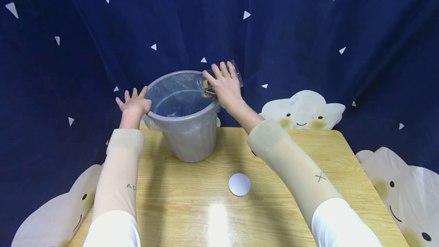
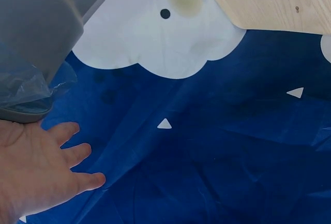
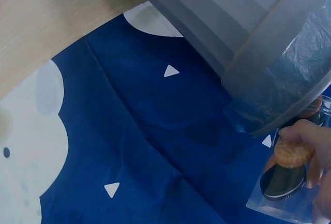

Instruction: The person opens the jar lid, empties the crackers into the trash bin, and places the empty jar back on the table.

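Note:
A grey trash bin (image 1: 190, 140) with a clear plastic liner (image 1: 175, 102) stands on the table's far edge. My left hand (image 1: 134, 104) rests against the left side of its rim, fingers straight and spread; its thumb is hard to make out. On the right, my right hand (image 1: 227, 87) grips a clear plastic jar (image 1: 237, 72), tipped sideways with its mouth over the bin's right rim. Cookies lie inside the jar, among them a round golden cookie (image 3: 292, 154) and a dark sandwich cookie (image 3: 282, 183). In the left wrist view, the left palm (image 2: 39, 169) touches the rim.
A round white lid (image 1: 239, 185) lies on the wooden table (image 1: 185, 201), in front of the bin and between the forearms. Behind hangs a dark blue curtain (image 1: 291, 41) with white triangles and cloud shapes.

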{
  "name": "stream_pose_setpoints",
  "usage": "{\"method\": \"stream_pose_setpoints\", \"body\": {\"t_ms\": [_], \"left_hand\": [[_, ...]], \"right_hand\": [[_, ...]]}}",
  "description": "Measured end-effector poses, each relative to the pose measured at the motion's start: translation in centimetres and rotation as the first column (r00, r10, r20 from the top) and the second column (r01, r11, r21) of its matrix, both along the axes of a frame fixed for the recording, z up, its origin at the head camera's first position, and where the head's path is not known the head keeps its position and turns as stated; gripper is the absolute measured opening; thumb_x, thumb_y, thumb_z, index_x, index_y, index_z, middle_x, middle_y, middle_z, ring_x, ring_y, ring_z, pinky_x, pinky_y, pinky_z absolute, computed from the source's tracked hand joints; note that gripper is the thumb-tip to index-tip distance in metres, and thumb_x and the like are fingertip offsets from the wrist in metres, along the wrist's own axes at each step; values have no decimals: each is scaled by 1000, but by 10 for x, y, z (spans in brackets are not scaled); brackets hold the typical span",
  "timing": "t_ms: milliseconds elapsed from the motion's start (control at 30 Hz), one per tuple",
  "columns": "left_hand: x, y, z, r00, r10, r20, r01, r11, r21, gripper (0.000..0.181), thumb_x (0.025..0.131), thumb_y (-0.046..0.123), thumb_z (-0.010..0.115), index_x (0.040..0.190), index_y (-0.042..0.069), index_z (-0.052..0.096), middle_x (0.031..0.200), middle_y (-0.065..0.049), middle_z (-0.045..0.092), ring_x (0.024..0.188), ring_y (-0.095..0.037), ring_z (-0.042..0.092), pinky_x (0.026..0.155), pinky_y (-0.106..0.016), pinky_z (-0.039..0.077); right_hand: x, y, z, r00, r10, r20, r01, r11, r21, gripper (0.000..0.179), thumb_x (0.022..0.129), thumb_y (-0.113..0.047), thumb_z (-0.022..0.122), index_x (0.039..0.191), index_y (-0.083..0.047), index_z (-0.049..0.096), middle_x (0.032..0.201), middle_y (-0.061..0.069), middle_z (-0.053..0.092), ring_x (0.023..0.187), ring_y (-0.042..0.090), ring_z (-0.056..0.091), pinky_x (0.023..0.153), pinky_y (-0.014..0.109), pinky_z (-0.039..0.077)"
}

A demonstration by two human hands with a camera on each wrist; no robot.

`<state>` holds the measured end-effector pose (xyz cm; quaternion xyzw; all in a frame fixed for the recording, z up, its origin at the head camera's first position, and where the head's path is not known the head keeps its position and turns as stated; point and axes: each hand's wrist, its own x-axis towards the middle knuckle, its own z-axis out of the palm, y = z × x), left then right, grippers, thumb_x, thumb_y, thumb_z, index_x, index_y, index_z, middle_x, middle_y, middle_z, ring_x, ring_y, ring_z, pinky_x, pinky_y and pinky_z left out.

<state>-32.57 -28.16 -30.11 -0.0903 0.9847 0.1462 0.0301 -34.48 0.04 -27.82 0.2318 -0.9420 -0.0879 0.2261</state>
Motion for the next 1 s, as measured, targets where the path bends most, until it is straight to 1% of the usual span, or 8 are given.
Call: {"method": "stream_pose_setpoints", "body": {"t_ms": [300,533,633,867,1000], "left_hand": [[-1,1,0,1000,5,0,-5,1000,0,62,91,19,30,148,12,6,148,-27,-2,133,-46,-13,100,-64,-13],[-1,-1,-1,1000,5,0,-5,1000,3,62,91,18,30,148,12,6,148,-27,-2,133,-47,-13,100,-65,-13],[-1,0,0,1000,5,-1,-5,1000,7,62,91,19,30,148,12,6,148,-27,-2,133,-47,-14,100,-64,-13],[1,0,1,1000,3,-3,-3,1000,-2,61,92,19,30,148,11,6,148,-28,-1,133,-47,-13,101,-64,-12],[1,1,1,1000,3,-1,-3,1000,-1,61,92,19,29,148,11,6,148,-28,-1,133,-47,-12,101,-64,-11]], "right_hand": [[-1,0,-1,1000,8,-4,-8,1000,16,72,84,6,53,142,-29,28,147,8,24,136,31,17,112,43,-1],[-2,0,-1,999,25,-25,-24,999,31,69,86,5,50,142,-29,28,147,7,24,136,30,17,112,42,-2],[-2,-1,0,999,25,-26,-24,999,43,70,86,5,51,142,-29,27,147,6,24,136,29,17,112,42,-3],[-1,-3,1,999,26,-38,-23,996,81,65,90,3,44,143,-30,25,148,6,24,137,28,17,112,40,-3],[-1,-4,1,998,35,-61,-29,995,100,64,90,1,45,143,-30,26,147,5,25,137,27,18,112,38,-3]]}}
